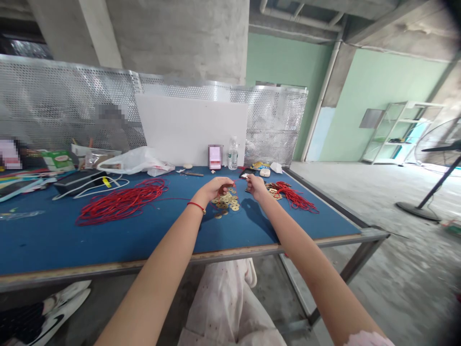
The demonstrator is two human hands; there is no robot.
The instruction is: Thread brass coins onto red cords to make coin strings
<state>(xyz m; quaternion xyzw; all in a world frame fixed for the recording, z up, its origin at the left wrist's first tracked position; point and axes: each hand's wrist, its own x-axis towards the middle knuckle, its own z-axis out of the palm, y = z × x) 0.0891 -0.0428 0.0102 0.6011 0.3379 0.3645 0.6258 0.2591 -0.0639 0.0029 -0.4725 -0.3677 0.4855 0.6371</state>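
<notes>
The left hand (216, 188) and right hand (256, 186) are held up close together above the blue tabletop (144, 245), not touching. The left hand's fingers pinch a short red cord (234, 182), which leads toward the right hand; what the right fingertips hold is too small to tell. Directly below the hands lies a loose pile of brass square-holed coins (225, 202). Left of it sprawls a large tangle of red cords (120, 202), and right of it, near the far edge, a smaller red bunch (293, 196) lies with more coins (272, 190). A black phone (247, 172) lies just beyond the right hand. Along the far edge stand a water bottle (233, 154) and a white board (190, 129), with a white plastic bag (133, 161) further left.
</notes>
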